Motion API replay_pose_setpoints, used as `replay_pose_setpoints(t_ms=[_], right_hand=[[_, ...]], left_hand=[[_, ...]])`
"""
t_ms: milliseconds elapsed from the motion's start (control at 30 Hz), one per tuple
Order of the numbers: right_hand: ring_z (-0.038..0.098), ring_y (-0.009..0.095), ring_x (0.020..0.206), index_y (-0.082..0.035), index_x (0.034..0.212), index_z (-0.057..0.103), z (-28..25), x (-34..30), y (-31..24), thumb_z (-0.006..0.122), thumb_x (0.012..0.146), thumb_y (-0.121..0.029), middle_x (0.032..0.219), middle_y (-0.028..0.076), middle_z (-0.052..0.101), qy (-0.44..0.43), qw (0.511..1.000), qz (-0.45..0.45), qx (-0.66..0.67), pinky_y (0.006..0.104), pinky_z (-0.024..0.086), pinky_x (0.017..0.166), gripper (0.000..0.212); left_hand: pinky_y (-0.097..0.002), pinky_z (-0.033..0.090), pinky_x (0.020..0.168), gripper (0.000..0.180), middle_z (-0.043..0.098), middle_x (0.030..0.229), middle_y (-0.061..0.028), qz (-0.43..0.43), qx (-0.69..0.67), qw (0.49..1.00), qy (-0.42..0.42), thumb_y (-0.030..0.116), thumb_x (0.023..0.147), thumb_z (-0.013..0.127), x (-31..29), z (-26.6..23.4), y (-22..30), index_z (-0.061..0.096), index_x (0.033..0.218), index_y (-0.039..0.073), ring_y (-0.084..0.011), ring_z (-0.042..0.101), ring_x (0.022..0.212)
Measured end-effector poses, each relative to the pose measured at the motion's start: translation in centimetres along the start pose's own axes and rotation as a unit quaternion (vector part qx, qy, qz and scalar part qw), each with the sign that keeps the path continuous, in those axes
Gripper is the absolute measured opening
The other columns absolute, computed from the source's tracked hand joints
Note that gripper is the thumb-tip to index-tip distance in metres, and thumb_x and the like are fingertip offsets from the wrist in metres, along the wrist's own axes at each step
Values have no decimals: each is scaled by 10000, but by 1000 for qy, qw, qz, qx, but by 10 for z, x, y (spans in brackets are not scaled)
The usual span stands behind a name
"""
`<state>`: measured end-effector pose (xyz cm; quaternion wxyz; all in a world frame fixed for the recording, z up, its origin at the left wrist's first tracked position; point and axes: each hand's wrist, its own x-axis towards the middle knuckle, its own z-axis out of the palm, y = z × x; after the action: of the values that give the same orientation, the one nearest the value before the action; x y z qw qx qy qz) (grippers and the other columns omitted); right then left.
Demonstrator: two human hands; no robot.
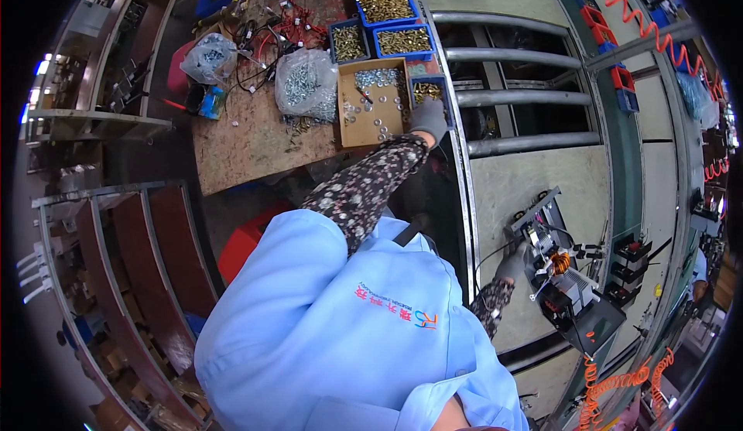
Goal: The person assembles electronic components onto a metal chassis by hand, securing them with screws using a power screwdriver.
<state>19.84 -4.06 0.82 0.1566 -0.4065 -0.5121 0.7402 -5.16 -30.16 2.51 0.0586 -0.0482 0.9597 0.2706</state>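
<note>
Two ways reaches: with left hand (430,118) to bin (445,90), nearer right hand (512,264) to unit (563,271), well rightward (cannot tell either grip).

Over my remote feed, matt grey cloth covers the left hand (430,118) at a smooth blue plastic bin (446,92) of shiny brass-coloured metal fasteners (422,90), beside a matt cardboard tray (357,132); left of the tray, a crinkled, glossy clear-plastic bag (306,83) rests on the rough, scuffed wooden surface (251,152).

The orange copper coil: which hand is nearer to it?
Right: the right hand is a little left of the copper coil; the left hand is farther, at a small blue bin.
</note>
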Motion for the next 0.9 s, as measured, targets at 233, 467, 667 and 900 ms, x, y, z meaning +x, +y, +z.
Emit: replay_pose_setpoints(t_ms=[233, 467, 667, 900], right_hand=[[550, 137, 593, 21, 837, 604, -50, -129, -31, 555, 750, -174, 680, 72, 591, -45, 813, 107, -571, 268, 438, 536, 219], [535, 100, 625, 34, 839, 613, 106, -153, -78, 565, 750, -105, 701, 59, 606, -134, 835, 46, -532, 235, 423, 578, 172], [600, 246, 690, -15, 909, 595, 267, -85, -20, 550, 742, -116, 790, 146, 618, -326, 770, -182, -517, 327, 445, 607, 200], [555, 346, 749, -51, 817, 568, 395, -34, 40, 495, 743, -165, 791, 184, 563, -328, 640, -350, -599, 425, 438, 650, 154]], left_hand=[[-366, 496, 547, 137, 607, 681, -152, 100, 44, 993, -43, 82, 719, 509, 28, 3, 5, 643, 723, 55, -290, 614, 641], [-372, 483, 545, 123, 584, 716, -154, 96, 10, 995, -33, 77, 695, 507, 41, 47, -14, 623, 719, 45, -284, 606, 648], [-351, 461, 568, 161, 550, 730, -98, 130, -261, 956, 31, 192, 682, 609, 21, -34, -16, 576, 744, 48, -235, 579, 636], [-217, 448, 533, 40, 582, 687, -62, -28, -660, 751, -11, 22, 739, 558, -6, -159, -94, 560, 768, -6, -108, 548, 586]])
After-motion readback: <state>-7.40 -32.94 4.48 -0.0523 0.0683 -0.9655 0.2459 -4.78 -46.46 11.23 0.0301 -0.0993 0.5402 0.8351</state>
